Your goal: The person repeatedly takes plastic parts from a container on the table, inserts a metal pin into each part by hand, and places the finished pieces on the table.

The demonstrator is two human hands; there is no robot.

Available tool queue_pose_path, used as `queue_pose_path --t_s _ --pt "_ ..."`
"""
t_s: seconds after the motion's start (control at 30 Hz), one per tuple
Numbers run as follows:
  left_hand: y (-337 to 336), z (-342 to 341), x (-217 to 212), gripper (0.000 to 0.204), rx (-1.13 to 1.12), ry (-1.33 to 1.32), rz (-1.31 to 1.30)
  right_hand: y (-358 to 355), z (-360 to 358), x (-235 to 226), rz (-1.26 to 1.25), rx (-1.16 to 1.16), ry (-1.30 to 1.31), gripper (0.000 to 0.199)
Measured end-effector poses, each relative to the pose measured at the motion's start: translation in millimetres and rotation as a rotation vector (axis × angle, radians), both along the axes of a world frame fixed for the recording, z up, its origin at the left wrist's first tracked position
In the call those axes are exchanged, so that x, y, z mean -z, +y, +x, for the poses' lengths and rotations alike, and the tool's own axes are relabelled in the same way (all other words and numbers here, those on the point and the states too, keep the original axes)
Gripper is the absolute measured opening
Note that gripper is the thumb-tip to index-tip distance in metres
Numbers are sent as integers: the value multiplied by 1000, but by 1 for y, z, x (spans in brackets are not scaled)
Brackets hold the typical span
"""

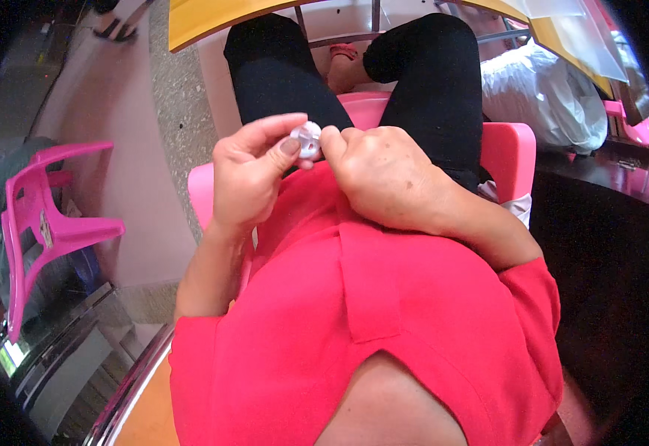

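Note:
Between the thumb and fingers of my left hand (pixel 249 175), I pinch a small white round piece (pixel 307 137) with dark holes in it; it looks like plastic. My right hand (pixel 391 177) is closed, its back turned up. The right thumb and forefinger meet the right edge of the white piece. Whatever else those fingers hold is hidden. Both hands are above my lap, in front of my red top (pixel 295 297).
I sit on a pink plastic chair (pixel 508 160) with my legs under a yellow-edged table (pixel 213 21). A magenta plastic chair (pixel 42 223) stands at the left. A white plastic bag (pixel 544 97) lies at the right. A sandalled foot (pixel 116 31) shows at the far left.

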State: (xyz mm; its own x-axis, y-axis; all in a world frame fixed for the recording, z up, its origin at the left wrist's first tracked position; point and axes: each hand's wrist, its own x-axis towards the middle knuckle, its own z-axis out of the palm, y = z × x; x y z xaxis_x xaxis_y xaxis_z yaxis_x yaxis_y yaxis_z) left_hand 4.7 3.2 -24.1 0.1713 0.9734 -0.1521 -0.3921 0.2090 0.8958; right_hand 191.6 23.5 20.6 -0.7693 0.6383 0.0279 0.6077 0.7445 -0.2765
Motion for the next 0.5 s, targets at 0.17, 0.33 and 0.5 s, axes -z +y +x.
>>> queue_pose_path --t_s 0.17,0.33,0.5 --pt "11 -4 0 25 -28 -171 -78 2 2 16 -253 217 337 13" --pt "8 -3 4 27 -68 -140 -44 2 3 18 -423 268 543 14" --pt "7 -1 5 28 -65 -151 -4 0 -2 19 -629 357 622 16"
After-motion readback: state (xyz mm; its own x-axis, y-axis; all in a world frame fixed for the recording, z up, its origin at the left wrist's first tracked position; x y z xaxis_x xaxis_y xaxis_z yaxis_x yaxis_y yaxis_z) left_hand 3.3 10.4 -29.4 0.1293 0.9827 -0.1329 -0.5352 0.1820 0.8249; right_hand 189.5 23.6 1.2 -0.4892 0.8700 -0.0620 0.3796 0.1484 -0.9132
